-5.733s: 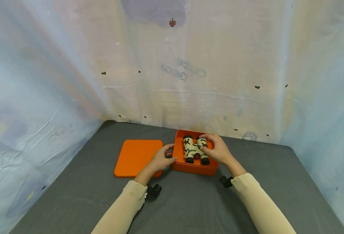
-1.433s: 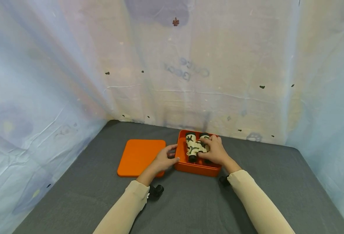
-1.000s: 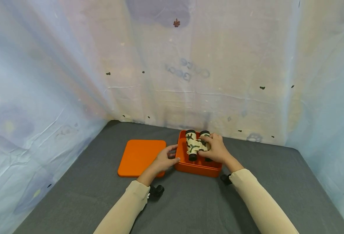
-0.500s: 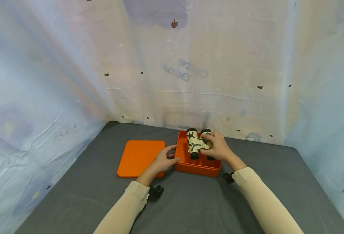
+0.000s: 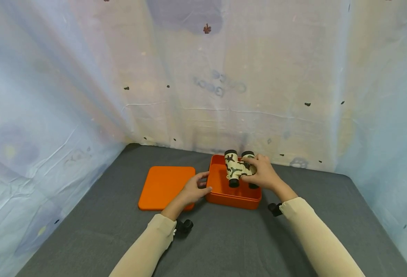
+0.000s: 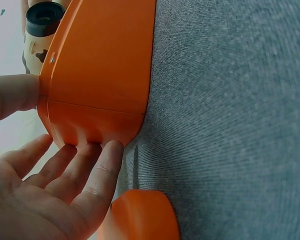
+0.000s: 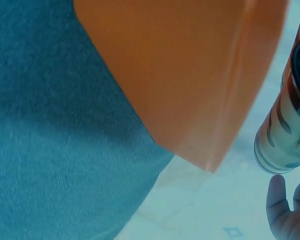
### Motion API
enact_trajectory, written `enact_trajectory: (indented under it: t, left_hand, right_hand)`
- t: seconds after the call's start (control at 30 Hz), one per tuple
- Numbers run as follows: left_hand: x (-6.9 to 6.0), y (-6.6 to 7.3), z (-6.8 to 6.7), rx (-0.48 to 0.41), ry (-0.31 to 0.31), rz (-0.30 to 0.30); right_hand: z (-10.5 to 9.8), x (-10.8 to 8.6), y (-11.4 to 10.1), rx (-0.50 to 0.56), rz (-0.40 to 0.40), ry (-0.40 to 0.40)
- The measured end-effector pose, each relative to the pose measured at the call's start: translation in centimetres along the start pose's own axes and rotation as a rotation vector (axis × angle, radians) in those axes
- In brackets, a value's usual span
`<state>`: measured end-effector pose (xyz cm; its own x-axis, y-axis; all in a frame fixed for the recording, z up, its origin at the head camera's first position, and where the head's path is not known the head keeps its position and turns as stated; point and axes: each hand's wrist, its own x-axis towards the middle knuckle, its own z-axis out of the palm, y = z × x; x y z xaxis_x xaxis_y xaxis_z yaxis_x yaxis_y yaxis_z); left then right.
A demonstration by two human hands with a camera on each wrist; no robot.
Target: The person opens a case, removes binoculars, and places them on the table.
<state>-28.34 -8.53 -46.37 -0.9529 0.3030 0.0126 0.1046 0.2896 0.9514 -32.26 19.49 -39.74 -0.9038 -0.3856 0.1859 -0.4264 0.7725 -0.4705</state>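
Observation:
Camouflage-patterned binoculars [image 5: 232,166] with black ends are held up over the right part of an orange-red box [image 5: 232,201], far end raised. My right hand [image 5: 265,175] grips their right barrel, thumb on the near side. In the right wrist view, only part of the binoculars [image 7: 285,130] and some fingers [image 7: 278,200] show at the right edge. My left hand [image 5: 191,188] rests against the box's left end. In the left wrist view, its nearly straight fingers [image 6: 97,175] touch the end wall, and the thumb lies at the rim.
A flat orange lid [image 5: 165,186] lies on the grey cloth-covered table [image 5: 224,242], left of the box and partly behind my left hand. A patterned sheet [image 5: 259,77] hangs close behind the box and along both sides.
My right hand has taken hold of the binoculars, which lay in the box, and lifted them, tilting the far end up and shifting right. My left hand has stayed at the box.

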Motion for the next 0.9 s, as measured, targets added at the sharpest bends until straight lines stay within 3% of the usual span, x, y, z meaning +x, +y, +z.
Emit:
enact_trajectory:
  t: [0.13,0.2,0.37,0.43,0.9]
  left_hand:
    - [-0.1,0.2,0.0,-0.011,-0.007,0.005]
    - [-0.6,1.1,-0.1,-0.014,-0.018,0.007]
    - [-0.5,0.9,-0.2,-0.016,-0.025,0.011]
    - [0.0,0.0,-0.1,-0.015,-0.019,0.012]
    - [-0.1,0.2,0.2,-0.007,-0.020,-0.009]
  right_hand:
    - [-0.4,-0.1,0.3,-0.012,-0.004,0.005]
    - [-0.5,-0.2,0.4,-0.012,-0.008,0.008]
    - [-0.9,-0.5,0.6,-0.012,-0.015,0.015]
    - [-1.1,-0.6,0.7,-0.010,-0.015,0.016]
    - [-2.5,-1.5,1.9,-0.043,-0.003,0.023]
